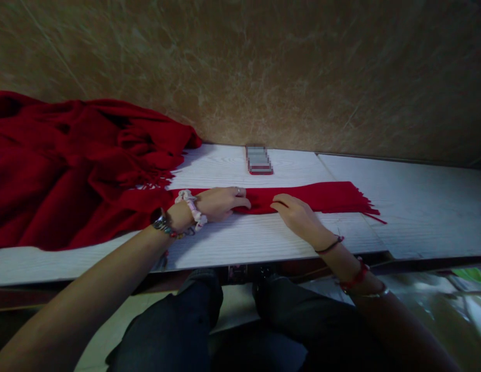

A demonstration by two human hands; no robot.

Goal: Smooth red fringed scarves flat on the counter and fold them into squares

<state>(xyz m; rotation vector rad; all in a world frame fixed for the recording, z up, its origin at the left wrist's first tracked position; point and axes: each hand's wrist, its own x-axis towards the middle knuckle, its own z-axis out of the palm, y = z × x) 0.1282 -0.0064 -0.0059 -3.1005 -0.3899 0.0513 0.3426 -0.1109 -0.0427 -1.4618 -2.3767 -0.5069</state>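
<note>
A red scarf (pixel 321 196) with a fringed end lies in a long, narrow folded strip along the white wood-grain table. My left hand (pixel 221 203) rests on the strip, its fingers curled down onto the cloth and its thumb near the front edge. A little to the right, my right hand (pixel 292 209) has its thumb and fingers drawn together at the scarf's front edge. The scarf's fringe points right. Under my palms the exact grip on the cloth is partly hidden.
A heap of red fringed cloth (pixel 70 165) covers the table's left side. Behind the scarf, a phone-like item (pixel 259 159) with a blurred face lies near the brown marbled wall (pixel 240 72). The white table (pixel 426 217) runs along this wall. My legs are below its front edge.
</note>
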